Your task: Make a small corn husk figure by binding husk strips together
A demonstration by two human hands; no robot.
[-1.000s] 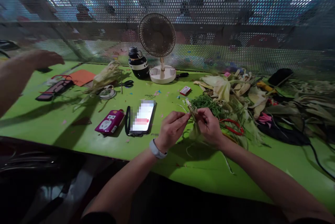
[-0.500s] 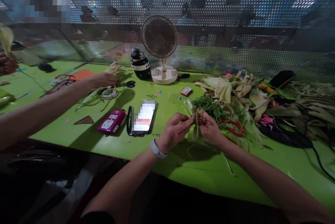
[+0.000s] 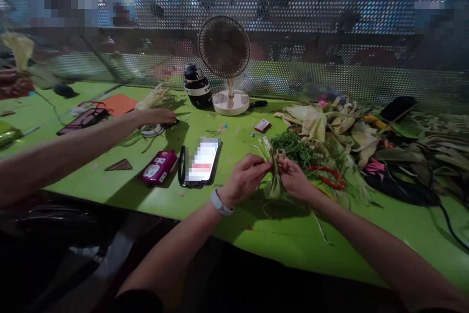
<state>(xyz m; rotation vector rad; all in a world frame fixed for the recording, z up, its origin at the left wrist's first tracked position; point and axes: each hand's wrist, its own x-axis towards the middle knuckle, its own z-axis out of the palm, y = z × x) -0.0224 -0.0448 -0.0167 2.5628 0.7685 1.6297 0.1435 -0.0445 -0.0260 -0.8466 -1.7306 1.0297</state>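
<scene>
You had your left hand (image 3: 245, 179) and right hand (image 3: 293, 178) both pinched shut on the husk bundle (image 3: 274, 181), held just above the bench's near edge; a firm, close grip there likely kept the wrap tight.

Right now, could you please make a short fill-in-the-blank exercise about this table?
1. Both hands, left hand and right hand, hold a bundle of dry ____.
2. The table is coloured ____.
3. The phone lies beside a ____ power strip.
4. Behind the phone stands a small ____ with a round base.

Missing words: husks; green; pink; fan
</scene>
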